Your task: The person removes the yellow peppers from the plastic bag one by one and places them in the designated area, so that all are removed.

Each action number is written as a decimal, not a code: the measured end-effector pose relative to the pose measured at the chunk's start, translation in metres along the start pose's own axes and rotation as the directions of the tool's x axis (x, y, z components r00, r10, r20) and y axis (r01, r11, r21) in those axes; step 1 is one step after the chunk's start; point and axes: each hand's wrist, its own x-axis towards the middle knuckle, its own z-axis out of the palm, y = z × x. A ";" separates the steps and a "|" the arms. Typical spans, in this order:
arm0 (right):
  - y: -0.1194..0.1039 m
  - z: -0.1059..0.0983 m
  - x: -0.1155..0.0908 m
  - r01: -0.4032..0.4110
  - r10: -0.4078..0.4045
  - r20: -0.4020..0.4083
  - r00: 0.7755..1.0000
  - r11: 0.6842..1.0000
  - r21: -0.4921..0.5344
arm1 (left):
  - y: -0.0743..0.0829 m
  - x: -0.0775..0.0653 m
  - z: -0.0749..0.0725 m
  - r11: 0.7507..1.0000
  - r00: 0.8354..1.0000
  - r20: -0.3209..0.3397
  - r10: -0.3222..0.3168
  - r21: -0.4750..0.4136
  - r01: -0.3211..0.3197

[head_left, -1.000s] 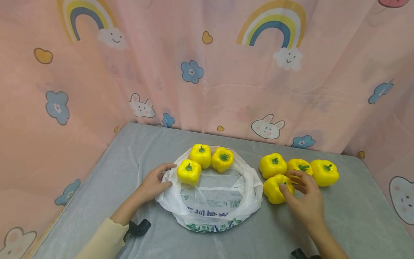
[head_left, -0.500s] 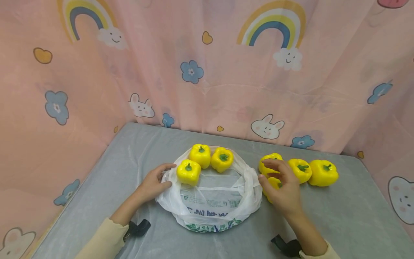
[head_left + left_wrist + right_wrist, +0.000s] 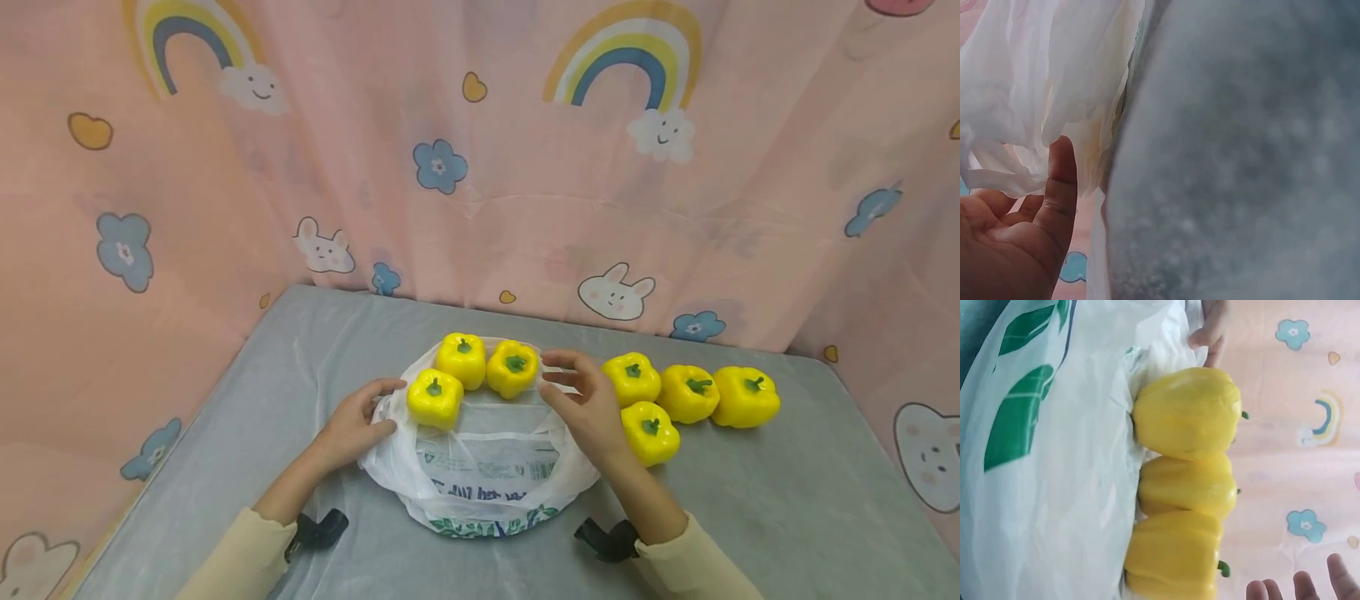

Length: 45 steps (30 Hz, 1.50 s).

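Note:
A white plastic bag [image 3: 487, 517] with green and blue print lies on the grey-covered table, its mouth open and upward. Three yellow bell peppers [image 3: 435, 398] sit at the far left part of the mouth. My left hand [image 3: 352, 425] touches the bag's left side, fingers and thumb apart; in the left wrist view its thumb [image 3: 1060, 181] lies against the plastic. Above the bag's right rim is my right hand [image 3: 592, 408], fingers loosely bent and nothing held. It is beside the rightmost pepper in the bag [image 3: 513, 369]. Its fingertips [image 3: 1304, 584] show in the right wrist view.
Several more yellow bell peppers [image 3: 688, 393] stand on the table [image 3: 810, 500] to the right of the bag; my right forearm is near the closest one [image 3: 651, 433]. A pink patterned curtain [image 3: 525, 233] hangs behind and at both sides.
My right hand has moved left from the group of peppers on the right to the bag's right rim. The peppers have stayed in place. My left hand has not moved.

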 end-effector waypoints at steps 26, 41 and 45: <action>0.042 0.029 0.028 -0.214 0.205 -0.074 0.976 0.964 -0.155 | 0.001 0.000 0.000 1.000 1.000 0.005 -0.005 -0.012 0.005; 0.052 0.039 0.032 -0.231 0.218 -0.082 0.972 0.953 -0.197 | 0.001 0.000 -0.002 1.000 1.000 0.001 0.017 0.003 -0.017; 0.053 0.039 0.033 -0.234 0.223 -0.078 0.972 0.954 -0.190 | 0.001 0.000 -0.001 1.000 1.000 0.000 0.002 -0.005 -0.002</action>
